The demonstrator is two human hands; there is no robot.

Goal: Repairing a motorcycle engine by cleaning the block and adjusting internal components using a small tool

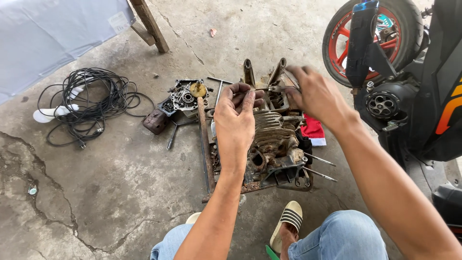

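Cracked concrete floor [120,183]; both hands' [234,118] [315,94] fingers pinched shut on a thin metal part [269,88] over engine block [274,139]

The finned metal engine block [272,144] lies before me, the coiled black cable [91,103] far left, the red-rimmed scooter wheel [370,38] right.

Two bare hands, the left hand [235,120] and the right hand [315,94], meet over one small metal part [269,88] pinched between them. One finned engine block [272,139] sits on one rusty metal frame [207,144], with two long studs [320,166] sticking out of its side. One separate engine cover [185,96] lies on the concrete, beside one T-handle wrench [219,86]. One coil of black cable [91,98], one red cloth [314,130], one striped sandal [287,224] and one scooter with a single red-spoked wheel [368,33] complete the count.
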